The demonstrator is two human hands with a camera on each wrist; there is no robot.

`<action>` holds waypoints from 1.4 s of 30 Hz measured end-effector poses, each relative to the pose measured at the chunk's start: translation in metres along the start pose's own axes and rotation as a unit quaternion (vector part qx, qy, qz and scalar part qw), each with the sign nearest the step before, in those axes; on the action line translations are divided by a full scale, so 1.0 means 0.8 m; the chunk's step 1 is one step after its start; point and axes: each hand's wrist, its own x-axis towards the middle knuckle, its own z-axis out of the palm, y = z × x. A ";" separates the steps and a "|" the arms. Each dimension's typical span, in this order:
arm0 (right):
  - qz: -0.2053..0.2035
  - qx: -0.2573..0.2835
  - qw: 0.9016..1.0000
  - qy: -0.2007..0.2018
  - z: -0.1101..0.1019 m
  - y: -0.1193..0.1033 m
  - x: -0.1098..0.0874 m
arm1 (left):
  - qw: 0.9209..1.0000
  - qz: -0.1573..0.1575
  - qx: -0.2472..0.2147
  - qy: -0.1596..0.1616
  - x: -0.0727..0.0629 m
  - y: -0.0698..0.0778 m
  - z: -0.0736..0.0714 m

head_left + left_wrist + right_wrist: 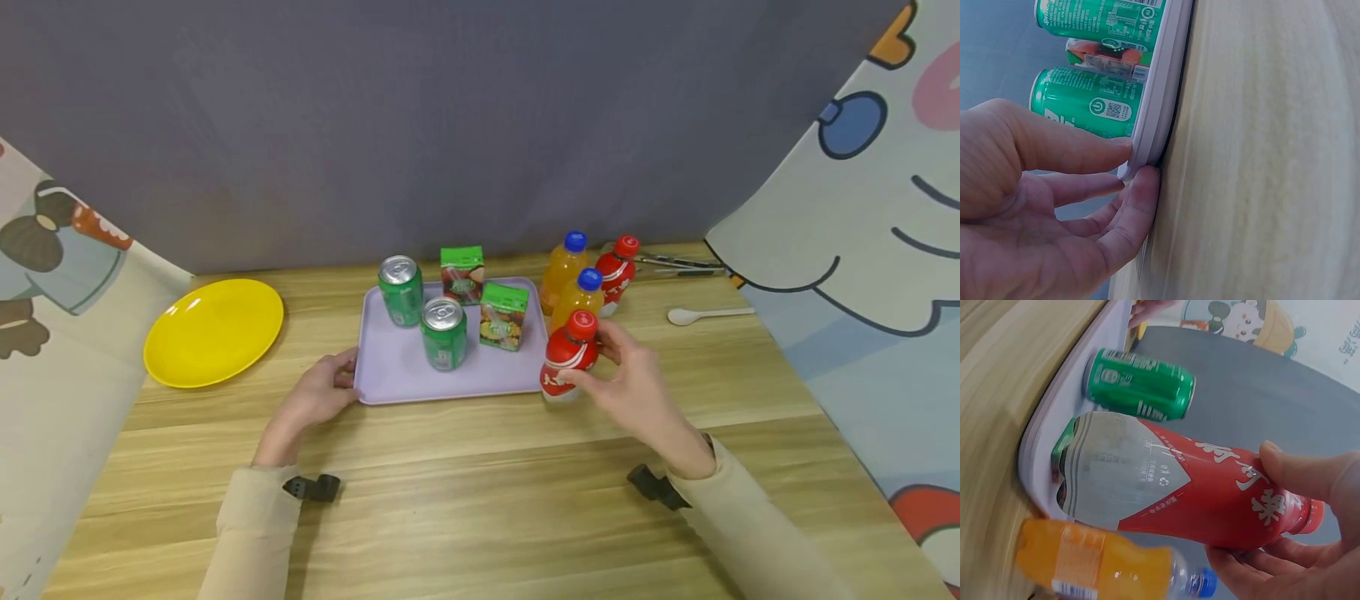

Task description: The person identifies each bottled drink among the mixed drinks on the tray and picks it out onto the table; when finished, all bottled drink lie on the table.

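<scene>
My right hand (633, 387) grips a red-and-white drink bottle (1147, 481) around its upper part, by the front right corner of the lilac tray (405, 385). Whether the bottle's base touches anything I cannot tell. At the tray's left front corner, my left hand (1054, 200) pinches the rim between thumb and fingers. On the tray stand two green soda cans (444, 335) and two small juice boxes (504, 317) with green tops. Just beyond the held bottle are two orange juice bottles (564, 271) with blue caps, and another red bottle (615, 273) stands behind them.
A yellow plate (216, 333) lies on the wooden table (465, 500) at the far left. To the right is a white spoon (708, 315), with several metal utensils (678, 262) behind it. A grey partition (450, 125) rises along the table's back edge.
</scene>
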 end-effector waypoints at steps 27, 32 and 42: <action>0.061 -0.058 0.994 0.064 -0.065 0.054 0.009 | 1.000 0.006 0.003 -0.001 -0.002 0.001 0.000; 0.088 -0.062 0.992 0.059 -0.067 0.063 0.017 | 1.000 0.007 0.006 -0.002 -0.003 0.001 0.000; 0.103 -0.058 0.990 0.072 -0.064 0.084 0.032 | 1.000 0.009 0.000 0.003 -0.002 0.000 0.001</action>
